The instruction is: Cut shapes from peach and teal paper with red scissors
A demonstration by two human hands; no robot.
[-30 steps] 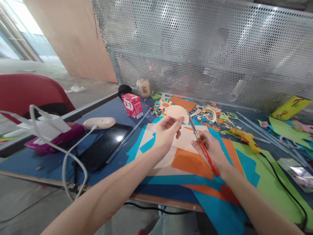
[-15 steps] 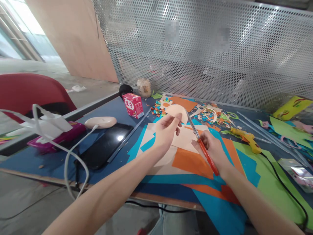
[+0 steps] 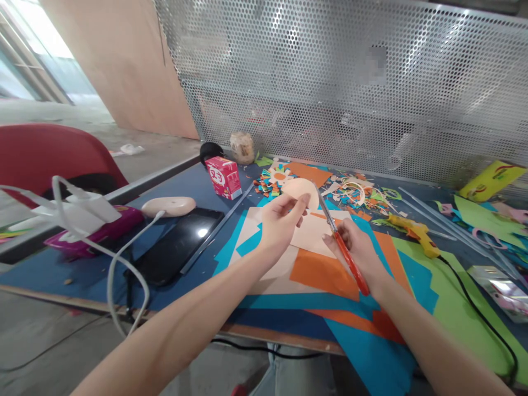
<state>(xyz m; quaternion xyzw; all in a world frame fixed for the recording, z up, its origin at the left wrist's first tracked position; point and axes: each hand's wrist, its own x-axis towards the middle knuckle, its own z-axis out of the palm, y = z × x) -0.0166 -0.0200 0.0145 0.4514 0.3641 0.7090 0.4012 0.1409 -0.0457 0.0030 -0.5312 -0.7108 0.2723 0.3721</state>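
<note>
My left hand (image 3: 280, 223) pinches a rounded peach paper piece (image 3: 300, 190) and holds it up above the table. My right hand (image 3: 358, 248) grips red-handled scissors (image 3: 339, 243), whose blades point up and left and meet the right edge of the peach piece. Under both hands lie overlapping sheets of peach (image 3: 307, 236), orange (image 3: 324, 274) and blue paper (image 3: 289, 302).
A yellow glue gun (image 3: 414, 232) with a black cord lies to the right on green paper (image 3: 462, 313). Coloured paper scraps (image 3: 355, 192) litter the back. A red carton (image 3: 223, 177), a black tablet (image 3: 177, 246), a white charger (image 3: 80, 206) and a red chair (image 3: 49, 154) are on the left.
The peach piece has turned slightly in my left fingers while the scissors stay at its edge. Both hands have barely shifted.
</note>
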